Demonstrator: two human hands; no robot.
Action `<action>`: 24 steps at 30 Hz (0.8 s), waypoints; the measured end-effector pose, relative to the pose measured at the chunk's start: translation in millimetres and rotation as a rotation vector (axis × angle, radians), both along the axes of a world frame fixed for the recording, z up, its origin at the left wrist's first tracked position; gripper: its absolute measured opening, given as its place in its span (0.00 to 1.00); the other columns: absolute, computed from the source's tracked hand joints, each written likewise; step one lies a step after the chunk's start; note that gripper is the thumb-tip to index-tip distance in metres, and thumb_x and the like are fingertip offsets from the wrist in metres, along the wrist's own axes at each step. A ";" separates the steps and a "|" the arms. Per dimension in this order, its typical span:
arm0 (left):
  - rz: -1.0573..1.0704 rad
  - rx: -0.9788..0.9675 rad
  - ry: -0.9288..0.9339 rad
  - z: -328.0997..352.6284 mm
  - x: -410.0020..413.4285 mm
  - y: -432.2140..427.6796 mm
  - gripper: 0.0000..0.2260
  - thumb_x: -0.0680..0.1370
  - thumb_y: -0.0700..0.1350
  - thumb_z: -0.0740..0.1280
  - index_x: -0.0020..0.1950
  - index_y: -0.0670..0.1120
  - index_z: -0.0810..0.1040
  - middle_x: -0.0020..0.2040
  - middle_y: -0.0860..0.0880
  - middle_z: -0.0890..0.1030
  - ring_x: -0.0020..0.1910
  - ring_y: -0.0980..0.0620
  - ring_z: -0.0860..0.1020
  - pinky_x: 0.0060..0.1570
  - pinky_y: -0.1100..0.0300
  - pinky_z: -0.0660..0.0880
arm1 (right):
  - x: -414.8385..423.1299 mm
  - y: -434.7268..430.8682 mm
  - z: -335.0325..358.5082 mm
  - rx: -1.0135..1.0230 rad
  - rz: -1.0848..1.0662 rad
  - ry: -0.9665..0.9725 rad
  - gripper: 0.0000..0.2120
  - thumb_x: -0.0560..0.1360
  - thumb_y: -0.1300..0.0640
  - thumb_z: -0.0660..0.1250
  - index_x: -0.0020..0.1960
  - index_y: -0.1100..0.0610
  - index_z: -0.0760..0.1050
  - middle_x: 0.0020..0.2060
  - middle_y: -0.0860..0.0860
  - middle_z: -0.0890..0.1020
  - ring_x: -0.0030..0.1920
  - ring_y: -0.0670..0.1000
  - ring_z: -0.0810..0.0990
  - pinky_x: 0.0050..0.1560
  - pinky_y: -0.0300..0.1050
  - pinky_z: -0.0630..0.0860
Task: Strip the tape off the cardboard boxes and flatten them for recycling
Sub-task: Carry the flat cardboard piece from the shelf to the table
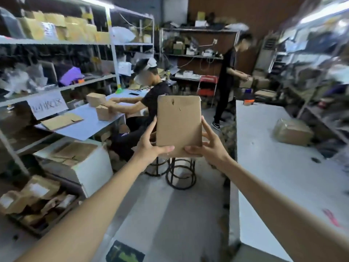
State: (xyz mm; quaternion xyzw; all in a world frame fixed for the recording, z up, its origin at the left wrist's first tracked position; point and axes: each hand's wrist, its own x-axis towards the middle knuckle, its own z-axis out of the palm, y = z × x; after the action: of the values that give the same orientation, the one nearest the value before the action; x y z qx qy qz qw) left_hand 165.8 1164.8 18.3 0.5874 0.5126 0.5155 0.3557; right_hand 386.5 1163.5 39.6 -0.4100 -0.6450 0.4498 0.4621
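A flat brown cardboard piece stands upright in mid-air in front of me, over the aisle. My left hand grips its lower left edge, thumb across the front bottom. My right hand grips the lower right edge the same way. A taped cardboard box wrapped in clear film lies on the white table to my right.
A white bin holding flattened cardboard stands at the left, below a table with more boxes. A seated person works there; another person stands at the back. Black stools stand in the aisle ahead. Shelves line both sides.
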 end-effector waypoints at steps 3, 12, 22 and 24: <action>-0.095 -0.027 -0.022 -6.5 8.6 30.1 0.53 0.63 0.41 0.83 0.78 0.64 0.56 0.75 0.49 0.69 0.72 0.45 0.70 0.69 0.44 0.70 | 9.8 14.8 -6.4 -0.022 -0.062 -0.005 0.55 0.64 0.66 0.78 0.77 0.42 0.50 0.68 0.53 0.71 0.56 0.48 0.81 0.51 0.46 0.81; -0.243 -0.056 0.019 -28.4 31.9 165.4 0.54 0.61 0.47 0.84 0.79 0.64 0.55 0.75 0.47 0.69 0.72 0.46 0.70 0.69 0.43 0.70 | 33.4 119.5 -28.6 -0.032 -0.238 -0.065 0.54 0.64 0.61 0.79 0.77 0.40 0.50 0.69 0.54 0.70 0.61 0.52 0.76 0.53 0.42 0.80; -0.378 -0.099 -0.022 -19.9 79.4 348.4 0.52 0.64 0.43 0.82 0.79 0.63 0.56 0.78 0.52 0.63 0.74 0.45 0.67 0.70 0.41 0.69 | 70.8 276.5 -23.4 -0.050 -0.362 -0.064 0.54 0.65 0.62 0.79 0.77 0.42 0.48 0.71 0.56 0.68 0.65 0.57 0.73 0.61 0.55 0.77; -0.408 -0.103 -0.027 -22.4 89.8 378.8 0.51 0.65 0.43 0.82 0.79 0.63 0.56 0.79 0.52 0.61 0.75 0.46 0.66 0.70 0.41 0.68 | 78.6 302.8 -25.3 -0.066 -0.398 -0.068 0.54 0.65 0.62 0.79 0.77 0.42 0.49 0.72 0.56 0.67 0.67 0.57 0.72 0.62 0.58 0.75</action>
State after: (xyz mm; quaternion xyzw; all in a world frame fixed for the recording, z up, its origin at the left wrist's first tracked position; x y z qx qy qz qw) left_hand 255.6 1543.6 -4.1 0.6532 0.4037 0.4137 0.4892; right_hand 465.1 1466.3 14.4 -0.5592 -0.5514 0.3566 0.5061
